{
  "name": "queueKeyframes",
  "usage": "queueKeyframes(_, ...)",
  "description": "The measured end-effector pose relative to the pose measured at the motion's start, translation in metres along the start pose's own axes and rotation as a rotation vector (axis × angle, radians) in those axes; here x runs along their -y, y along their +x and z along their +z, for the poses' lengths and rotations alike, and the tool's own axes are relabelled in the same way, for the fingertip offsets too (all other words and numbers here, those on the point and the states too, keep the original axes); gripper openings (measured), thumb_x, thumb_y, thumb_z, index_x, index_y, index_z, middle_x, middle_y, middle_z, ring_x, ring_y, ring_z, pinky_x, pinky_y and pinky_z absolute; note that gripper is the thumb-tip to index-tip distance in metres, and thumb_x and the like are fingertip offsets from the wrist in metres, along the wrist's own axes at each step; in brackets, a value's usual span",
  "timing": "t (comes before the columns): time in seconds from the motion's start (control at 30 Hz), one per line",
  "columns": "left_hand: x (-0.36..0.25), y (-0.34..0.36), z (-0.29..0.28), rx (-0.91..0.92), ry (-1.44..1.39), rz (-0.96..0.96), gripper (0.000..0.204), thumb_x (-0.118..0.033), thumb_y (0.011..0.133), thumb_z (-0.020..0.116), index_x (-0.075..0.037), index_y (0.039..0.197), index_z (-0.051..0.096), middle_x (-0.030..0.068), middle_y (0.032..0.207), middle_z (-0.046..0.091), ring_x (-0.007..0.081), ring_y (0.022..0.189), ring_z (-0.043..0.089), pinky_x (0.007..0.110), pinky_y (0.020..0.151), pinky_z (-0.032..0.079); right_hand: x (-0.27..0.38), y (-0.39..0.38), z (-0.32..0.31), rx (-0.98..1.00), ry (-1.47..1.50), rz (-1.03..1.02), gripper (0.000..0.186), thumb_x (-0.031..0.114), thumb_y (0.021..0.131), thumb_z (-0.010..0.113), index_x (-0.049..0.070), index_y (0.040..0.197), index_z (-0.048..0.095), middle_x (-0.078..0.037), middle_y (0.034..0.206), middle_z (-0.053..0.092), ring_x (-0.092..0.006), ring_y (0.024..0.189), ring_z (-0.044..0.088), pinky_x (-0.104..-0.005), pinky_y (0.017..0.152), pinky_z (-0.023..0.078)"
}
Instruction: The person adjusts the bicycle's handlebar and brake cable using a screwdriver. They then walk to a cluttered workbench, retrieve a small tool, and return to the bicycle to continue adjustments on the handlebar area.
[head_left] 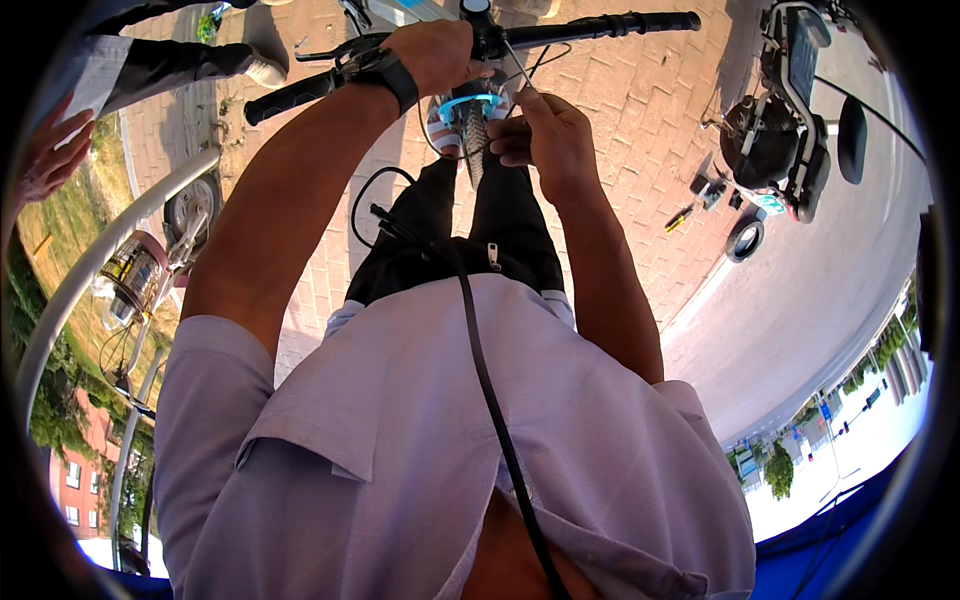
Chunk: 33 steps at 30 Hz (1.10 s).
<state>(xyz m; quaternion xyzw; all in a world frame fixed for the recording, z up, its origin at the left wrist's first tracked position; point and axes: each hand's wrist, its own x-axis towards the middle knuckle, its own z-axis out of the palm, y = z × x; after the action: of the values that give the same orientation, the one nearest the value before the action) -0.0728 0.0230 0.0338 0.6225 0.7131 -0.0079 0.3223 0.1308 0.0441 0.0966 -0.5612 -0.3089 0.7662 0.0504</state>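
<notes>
A bicycle's black handlebar (620, 25) runs across the top, above the front tyre (474, 135) and a light blue arched part (470, 100). My left hand (435, 58) is closed over the bar beside the stem (486, 38), its fingertips partly hidden. Just right of the front wheel, my right hand (550, 138) pinches the lower end of a thin metal rod (518, 64). The rod slants up to the stem area; its exact kind is unclear. Thin black cables loop around the wheel and bar. At the left end is a black grip (285, 98) with a lever.
On the paving at right lie a yellow-handled tool (679, 219), small dark parts (708, 189) and a black ring (745, 239). Beyond them stands a scooter (785, 120). A metal railing (95, 265) and another bicycle wheel (190, 212) are at left, near another person's hand (60, 150).
</notes>
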Motion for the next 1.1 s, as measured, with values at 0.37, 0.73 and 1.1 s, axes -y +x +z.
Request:
queueKeyframes(0.37,0.006,0.004,0.007,-0.012,0.043,0.032,0.054,-0.05,0.09,0.069,0.002,0.102,0.062,0.0214,0.092,0.071,0.0388,0.088,0.07,0.047,0.077,0.055,-0.008,-0.014,0.013,-0.016,-0.234,-0.069,0.031,0.023,0.104,0.049,-0.001,0.097,0.066,-0.009,0.067,0.068,-0.011,0.05,0.057,-0.0245,0.046,0.042)
queueKeyframes(0.73,0.008,0.005,0.011,-0.059,0.101,0.064,0.051,-0.051,0.092,0.067,0.0,0.101,0.066,0.0179,0.09,0.073,0.034,0.083,0.073,0.045,0.068,0.059,-0.008,-0.01,0.018,-0.055,-0.263,-0.072,0.029,0.023,0.103,0.05,-0.001,0.097,0.066,-0.009,0.068,0.068,-0.011,0.05,0.058,-0.0245,0.047,0.043)
queueKeyframes(1.1,0.005,0.004,0.006,0.009,0.073,0.024,0.051,-0.048,0.091,0.068,0.001,0.102,0.061,0.0211,0.094,0.071,0.0381,0.092,0.07,0.047,0.078,0.055,-0.003,-0.009,0.017,-0.052,-0.239,-0.051,0.03,0.021,0.103,0.049,-0.001,0.094,0.066,-0.009,0.068,0.068,-0.0112,0.049,0.056,-0.024,0.046,0.042)
